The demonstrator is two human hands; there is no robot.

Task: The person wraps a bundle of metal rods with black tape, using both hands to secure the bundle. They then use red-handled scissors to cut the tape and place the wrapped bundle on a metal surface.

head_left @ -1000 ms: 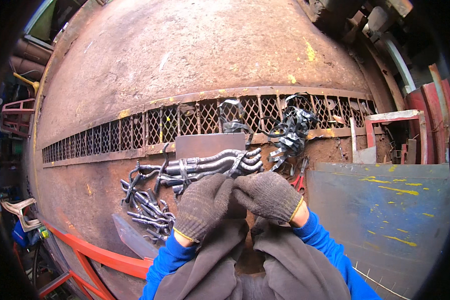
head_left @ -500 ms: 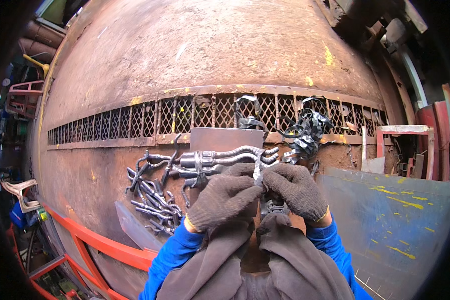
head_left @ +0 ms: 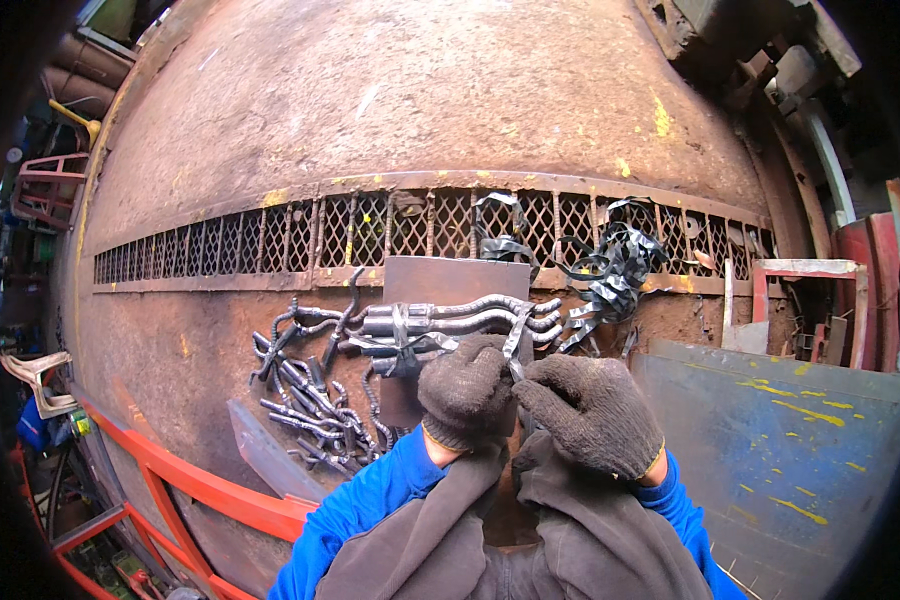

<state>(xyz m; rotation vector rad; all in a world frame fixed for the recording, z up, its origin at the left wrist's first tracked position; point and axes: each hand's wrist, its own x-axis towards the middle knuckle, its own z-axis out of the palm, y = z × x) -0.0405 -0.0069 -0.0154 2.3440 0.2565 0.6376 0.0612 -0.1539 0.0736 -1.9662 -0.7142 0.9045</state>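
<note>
A bundle of bent, ribbed metal rods [head_left: 470, 318] lies crosswise in front of me on a flat rusty metal plate [head_left: 455, 278]. Around its left part, a shiny thin strip [head_left: 400, 328] is wrapped. Another grey strip [head_left: 517, 335] loops over the bundle's right part, its ends running down between my gloved hands. My left hand [head_left: 467, 392] is closed in a fist on the strip, just below the bundle. Close beside it, my right hand [head_left: 598, 412] pinches the strip between thumb and fingers. The fingertips of the left hand are partly hidden.
Several loose bent rods [head_left: 315, 410] are piled to the left. A tangle of shiny strips [head_left: 615, 270] lies by the mesh grating [head_left: 450, 225]. A blue-grey sheet [head_left: 770, 450] is at right, a red frame [head_left: 210, 490] at lower left.
My left hand has turned and curled into a fist, and both hands have dropped slightly toward me. More of the bundle and of the strip now shows.
</note>
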